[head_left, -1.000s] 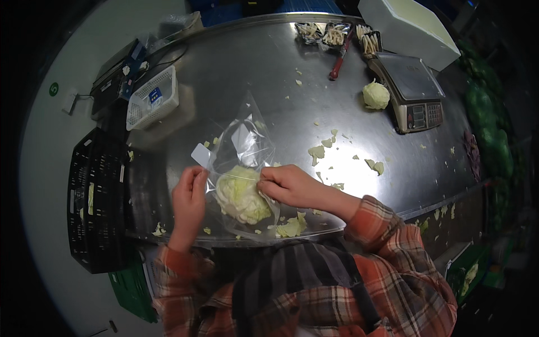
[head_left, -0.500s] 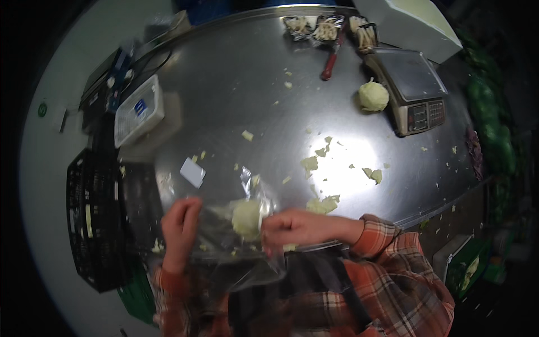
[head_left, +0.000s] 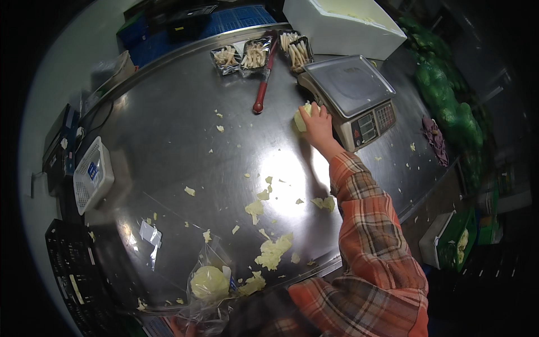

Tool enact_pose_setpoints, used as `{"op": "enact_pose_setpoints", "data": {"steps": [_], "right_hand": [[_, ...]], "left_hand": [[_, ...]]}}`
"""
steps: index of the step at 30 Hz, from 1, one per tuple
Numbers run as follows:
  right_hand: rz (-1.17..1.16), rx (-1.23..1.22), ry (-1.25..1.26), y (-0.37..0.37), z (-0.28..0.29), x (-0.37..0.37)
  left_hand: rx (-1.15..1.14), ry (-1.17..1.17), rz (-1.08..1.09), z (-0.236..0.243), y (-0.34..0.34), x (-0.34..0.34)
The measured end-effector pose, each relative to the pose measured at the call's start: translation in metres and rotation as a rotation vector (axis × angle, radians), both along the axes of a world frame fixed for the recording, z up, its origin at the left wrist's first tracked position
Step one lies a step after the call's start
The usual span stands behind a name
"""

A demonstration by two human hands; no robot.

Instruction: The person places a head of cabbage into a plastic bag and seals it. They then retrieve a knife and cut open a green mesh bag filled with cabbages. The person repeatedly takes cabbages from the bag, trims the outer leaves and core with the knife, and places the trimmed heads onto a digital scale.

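My right hand (head_left: pixel 318 123) reaches far across the metal table, its fingers curled over a pale green cabbage (head_left: pixel 299 119) beside the scale. At the near edge, another peeled cabbage (head_left: pixel 210 282) sits in a clear plastic bag (head_left: pixel 209 253). Only a sliver of my left hand (head_left: pixel 182 327) shows at the lower rim, next to the bag's lower end; its fingers are mostly hidden. Loose cabbage leaves (head_left: pixel 274 251) lie to the right of the bag.
A digital scale (head_left: pixel 351 92) stands right of my right hand, with a white foam box (head_left: pixel 345 28) behind it. Near the wrapped mushroom packs (head_left: pixel 255 54) lies a red-handled knife (head_left: pixel 261 95). A white basket (head_left: pixel 94 175) and black crate (head_left: pixel 67 275) flank the left side.
My right hand has left the bagged cabbage and stretched forward to grasp the one by the scale. My left hand has dropped to the lower rim. The view has shifted rightward.
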State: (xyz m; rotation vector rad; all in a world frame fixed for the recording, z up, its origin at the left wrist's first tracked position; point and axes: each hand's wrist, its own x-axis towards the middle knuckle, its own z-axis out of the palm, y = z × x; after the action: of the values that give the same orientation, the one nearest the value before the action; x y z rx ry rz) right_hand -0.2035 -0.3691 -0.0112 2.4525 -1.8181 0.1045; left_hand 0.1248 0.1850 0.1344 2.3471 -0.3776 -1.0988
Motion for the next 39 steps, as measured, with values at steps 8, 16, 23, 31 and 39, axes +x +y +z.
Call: {"op": "enact_pose_setpoints", "data": {"steps": [8,16,23,31,39], "right_hand": [[-0.058,1.042,-1.639,0.055,0.009,0.003],[0.097,1.551,-1.825,0.199,0.085,0.08],[0.688,0.314,-1.142,0.259,0.145,0.112],[0.813,0.2,-1.208,0.311,0.154,0.109],[0.453,0.216,-0.889,0.257,0.138,0.077]], "left_hand": [[0.055,-0.065,0.089,0.051,-0.025,-0.004],[-0.721,0.167,-0.212,0.074,-0.144,-0.004],[-0.947,0.831,-0.022,0.007,-0.168,-0.049],[-1.215,0.406,-0.151,-0.006,-0.138,-0.046],[-1.035,0.957,-0.203,0.01,-0.145,-0.035]]}}
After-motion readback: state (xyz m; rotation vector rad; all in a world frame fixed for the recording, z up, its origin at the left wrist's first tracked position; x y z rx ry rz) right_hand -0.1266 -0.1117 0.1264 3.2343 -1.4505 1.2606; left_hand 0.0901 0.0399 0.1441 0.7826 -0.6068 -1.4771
